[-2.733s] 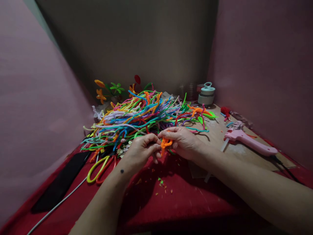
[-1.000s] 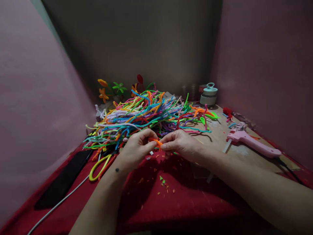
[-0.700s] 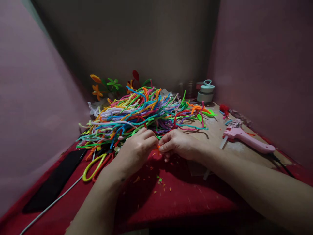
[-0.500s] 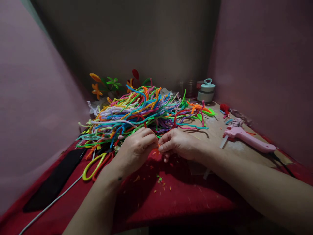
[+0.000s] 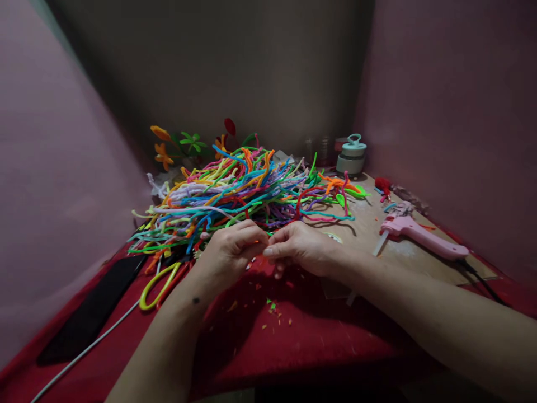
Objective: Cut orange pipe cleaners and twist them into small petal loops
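My left hand [image 5: 235,249] is closed in a pinch above the red cloth, its fingertips meeting those of my right hand [image 5: 296,247]. A sliver of an orange pipe cleaner [image 5: 257,242] shows at the fingers; most of it is hidden. My right hand pinches at the same spot with thumb and index finger, its other fingers curled below. Just beyond both hands lies a large tangled heap of multicoloured pipe cleaners [image 5: 235,190]. Small orange and green scraps [image 5: 272,307] are scattered on the cloth below the hands.
Scissors with yellow handles [image 5: 145,296] lie left, near a black flat strip [image 5: 90,313] and a white cable [image 5: 84,355]. On a board [image 5: 403,257] at right rests a pink glue gun [image 5: 423,238]. Behind stand a lidded container [image 5: 351,157] and pipe-cleaner flowers [image 5: 191,141].
The view has shifted slightly. Both hands still meet in a pinch, with the fingers slightly repositioned; the orange piece between the fingertips shows less than before.
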The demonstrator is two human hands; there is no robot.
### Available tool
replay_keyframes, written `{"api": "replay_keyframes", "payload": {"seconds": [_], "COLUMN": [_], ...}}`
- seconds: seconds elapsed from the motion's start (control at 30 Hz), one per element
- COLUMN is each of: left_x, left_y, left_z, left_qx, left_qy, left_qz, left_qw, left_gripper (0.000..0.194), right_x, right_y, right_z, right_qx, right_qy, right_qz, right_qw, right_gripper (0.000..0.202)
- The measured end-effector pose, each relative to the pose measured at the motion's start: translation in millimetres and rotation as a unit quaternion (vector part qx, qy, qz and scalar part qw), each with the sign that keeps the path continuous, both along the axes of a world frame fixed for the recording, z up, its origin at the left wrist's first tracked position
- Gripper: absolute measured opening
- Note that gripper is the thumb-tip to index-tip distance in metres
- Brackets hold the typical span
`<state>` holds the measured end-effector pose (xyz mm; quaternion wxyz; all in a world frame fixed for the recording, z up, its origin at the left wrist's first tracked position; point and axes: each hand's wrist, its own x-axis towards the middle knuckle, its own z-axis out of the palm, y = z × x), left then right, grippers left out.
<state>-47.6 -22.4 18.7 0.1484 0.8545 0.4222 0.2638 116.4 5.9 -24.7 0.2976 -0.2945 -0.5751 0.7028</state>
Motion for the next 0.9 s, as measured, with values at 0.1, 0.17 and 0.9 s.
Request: {"api": "replay_keyframes", "payload": {"seconds": [0.1, 0.17, 0.9], "left_x": [0, 1, 11], "left_y": [-1, -2, -1], "left_z": [1.9, 2.2, -12.2], "left_qx": [-0.067, -0.129, -0.038], "left_qy": [-0.064, -0.131, -0.212], "left_qz": [0.033, 0.083, 0.15], "left_qw": [0.995, 0.979, 0.965], "left_gripper": [0.017, 0.02, 0.01], "right_x": [1, 1, 3], "right_y": [-1, -2, 2], "right_z": [4.6, 8.4, 2.2], "right_qx": [-0.014, -0.004, -0.159], "right_qy": [0.021, 0.021, 0.125], "right_qz": [-0.018, -0.032, 0.044], "right_qw": [1.0, 0.999, 0.978], "right_gripper": [0.011, 0.011, 0.016]}}
